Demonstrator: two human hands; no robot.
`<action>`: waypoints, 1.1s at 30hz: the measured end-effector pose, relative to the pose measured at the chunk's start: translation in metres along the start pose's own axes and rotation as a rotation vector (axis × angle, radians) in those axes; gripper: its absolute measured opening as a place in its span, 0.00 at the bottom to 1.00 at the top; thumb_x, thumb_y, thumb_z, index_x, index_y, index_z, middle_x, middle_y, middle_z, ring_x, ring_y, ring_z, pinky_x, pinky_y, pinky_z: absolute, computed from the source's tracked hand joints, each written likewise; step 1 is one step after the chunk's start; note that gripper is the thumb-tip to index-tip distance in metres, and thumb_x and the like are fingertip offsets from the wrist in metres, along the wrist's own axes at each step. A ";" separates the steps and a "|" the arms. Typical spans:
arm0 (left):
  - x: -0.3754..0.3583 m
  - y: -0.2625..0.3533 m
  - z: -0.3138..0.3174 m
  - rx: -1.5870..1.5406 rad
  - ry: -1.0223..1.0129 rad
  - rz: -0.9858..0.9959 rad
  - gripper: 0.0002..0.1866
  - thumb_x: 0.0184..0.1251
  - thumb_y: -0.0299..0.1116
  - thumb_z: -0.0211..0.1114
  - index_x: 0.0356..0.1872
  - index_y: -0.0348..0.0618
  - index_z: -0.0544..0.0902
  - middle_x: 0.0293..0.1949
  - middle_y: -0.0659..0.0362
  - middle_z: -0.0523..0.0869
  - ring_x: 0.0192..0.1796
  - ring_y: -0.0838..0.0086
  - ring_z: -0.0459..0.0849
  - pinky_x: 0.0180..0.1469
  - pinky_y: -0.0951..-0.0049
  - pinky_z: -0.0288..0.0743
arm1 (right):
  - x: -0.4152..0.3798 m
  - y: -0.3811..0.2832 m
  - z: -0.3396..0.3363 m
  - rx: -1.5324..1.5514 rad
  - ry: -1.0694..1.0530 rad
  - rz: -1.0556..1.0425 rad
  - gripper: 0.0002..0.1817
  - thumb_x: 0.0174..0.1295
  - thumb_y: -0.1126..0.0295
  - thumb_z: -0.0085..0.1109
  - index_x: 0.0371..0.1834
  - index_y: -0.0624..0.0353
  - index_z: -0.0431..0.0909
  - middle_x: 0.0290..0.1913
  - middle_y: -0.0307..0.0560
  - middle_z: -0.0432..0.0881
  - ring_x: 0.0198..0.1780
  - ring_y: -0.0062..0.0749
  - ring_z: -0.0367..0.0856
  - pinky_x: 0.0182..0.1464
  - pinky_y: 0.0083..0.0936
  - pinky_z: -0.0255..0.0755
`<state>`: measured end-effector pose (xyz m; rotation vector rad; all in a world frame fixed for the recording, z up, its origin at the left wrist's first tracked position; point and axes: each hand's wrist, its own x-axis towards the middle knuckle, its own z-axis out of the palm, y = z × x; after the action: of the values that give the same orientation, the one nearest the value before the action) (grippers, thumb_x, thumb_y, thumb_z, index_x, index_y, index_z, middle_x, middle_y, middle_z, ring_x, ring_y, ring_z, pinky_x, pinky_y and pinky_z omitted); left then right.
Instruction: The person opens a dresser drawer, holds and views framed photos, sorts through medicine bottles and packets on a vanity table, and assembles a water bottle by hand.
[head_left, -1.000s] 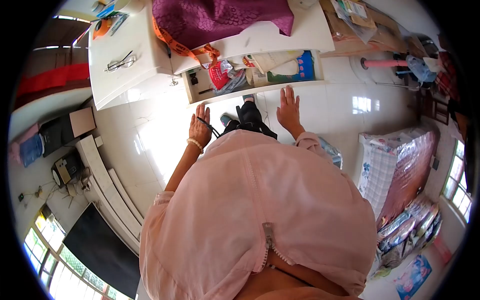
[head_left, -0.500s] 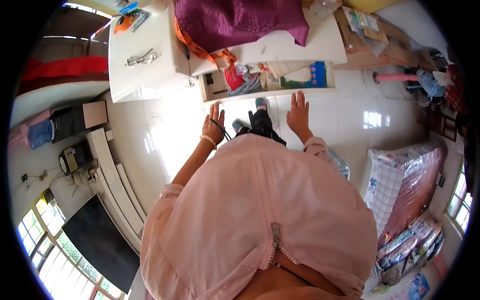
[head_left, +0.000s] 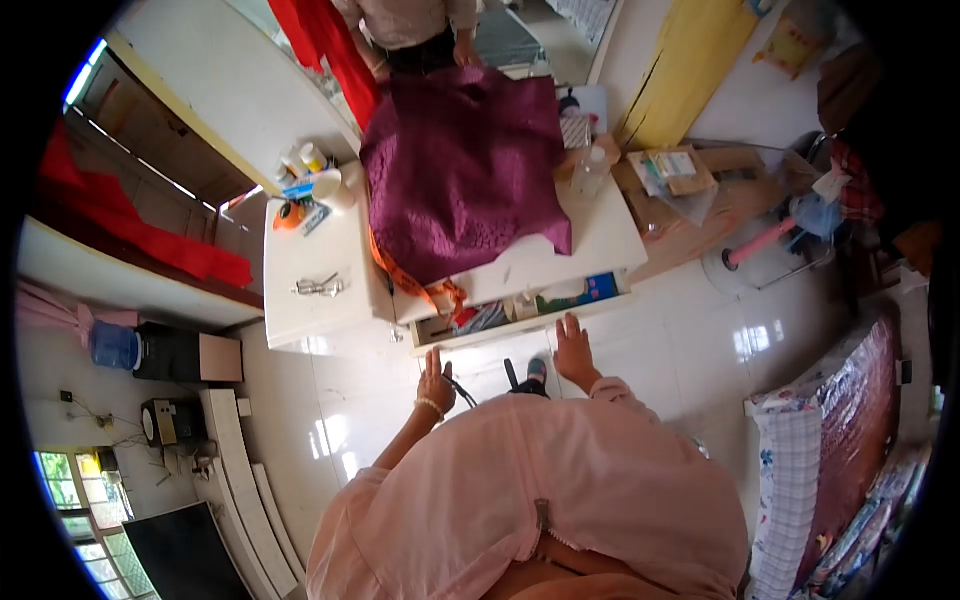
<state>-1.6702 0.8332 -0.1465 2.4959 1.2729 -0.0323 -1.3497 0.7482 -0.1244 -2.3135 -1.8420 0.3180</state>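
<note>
Glossy white tiled floor (head_left: 690, 350): bare, reflective ground lies to the right of and below both hands, bounded on the far right by a bed under a dark red patterned cover (head_left: 850, 420). White table (head_left: 310, 310): its near edge runs just above the hands. Large purple textured cloth (head_left: 460, 170): spread over the table top beyond the hands, long axis running away from the wearer, one corner hanging toward the open white drawer (head_left: 520, 310). The drawer stands pulled out under the table edge, crowded with small packets, its long axis crosswise and its front facing the hands. Another person (head_left: 410, 25) stands at the far end of the cloth. Right hand (head_left: 574, 352): flat, fingers spread, tips at or just short of the drawer's front edge; contact cannot be told. Left hand (head_left: 436, 383): fingers extended upward, a thin black cord-like thing (head_left: 462, 392) held against the palm; how it is gripped is unclear. Metal-framed spectacles (head_left: 318, 288) lie on the table, up and left of the left hand.
</note>
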 end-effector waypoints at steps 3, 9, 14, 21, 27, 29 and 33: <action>0.009 0.006 -0.015 0.016 -0.096 -0.023 0.24 0.49 0.28 0.60 0.52 0.35 0.73 0.69 0.38 0.43 0.71 0.46 0.45 0.62 0.53 0.61 | 0.005 0.007 -0.001 0.007 0.097 -0.098 0.33 0.46 0.70 0.58 0.59 0.66 0.63 0.63 0.62 0.58 0.65 0.54 0.56 0.61 0.46 0.57; 0.026 -0.014 0.041 -0.092 0.076 0.013 0.15 0.54 0.34 0.61 0.44 0.45 0.78 0.56 0.49 0.69 0.56 0.54 0.70 0.51 0.58 0.73 | 0.018 0.035 -0.002 0.113 0.000 -0.114 0.20 0.47 0.69 0.58 0.46 0.59 0.75 0.41 0.49 0.75 0.47 0.43 0.73 0.51 0.40 0.65; 0.058 -0.029 0.080 -0.158 0.186 -0.071 0.16 0.58 0.41 0.62 0.45 0.49 0.76 0.48 0.54 0.75 0.49 0.59 0.77 0.44 0.60 0.75 | 0.041 0.061 -0.002 0.107 0.019 -0.104 0.19 0.45 0.68 0.58 0.43 0.57 0.76 0.39 0.49 0.78 0.46 0.44 0.75 0.49 0.39 0.69; 0.085 -0.017 0.095 -0.335 0.337 -0.392 0.18 0.59 0.41 0.61 0.48 0.46 0.74 0.44 0.52 0.77 0.49 0.57 0.77 0.48 0.60 0.74 | 0.068 0.073 0.005 0.113 -0.067 -0.149 0.15 0.47 0.66 0.58 0.40 0.57 0.78 0.40 0.47 0.78 0.47 0.40 0.75 0.50 0.38 0.69; 0.095 -0.015 0.059 -0.114 0.059 -0.182 0.24 0.48 0.38 0.68 0.49 0.46 0.74 0.54 0.50 0.70 0.59 0.55 0.67 0.51 0.59 0.73 | 0.086 0.081 0.009 0.186 0.027 -0.208 0.16 0.45 0.69 0.57 0.39 0.60 0.77 0.39 0.51 0.79 0.47 0.45 0.74 0.49 0.40 0.69; 0.096 -0.018 0.058 -0.005 0.061 -0.061 0.25 0.45 0.34 0.67 0.49 0.46 0.74 0.57 0.49 0.66 0.63 0.55 0.62 0.53 0.58 0.72 | 0.092 0.083 0.009 0.169 0.002 -0.226 0.16 0.46 0.68 0.56 0.40 0.59 0.77 0.39 0.50 0.79 0.47 0.43 0.75 0.49 0.40 0.69; 0.104 0.005 0.024 -0.008 -0.069 -0.173 0.24 0.46 0.32 0.64 0.49 0.43 0.75 0.57 0.48 0.66 0.64 0.55 0.61 0.55 0.58 0.71 | 0.100 0.086 0.009 0.170 0.026 -0.265 0.15 0.48 0.68 0.53 0.40 0.59 0.77 0.39 0.48 0.79 0.46 0.42 0.75 0.48 0.40 0.68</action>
<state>-1.6006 0.9049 -0.1851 2.3505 1.4525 -0.1526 -1.2494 0.8267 -0.1622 -1.9276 -1.9931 0.3878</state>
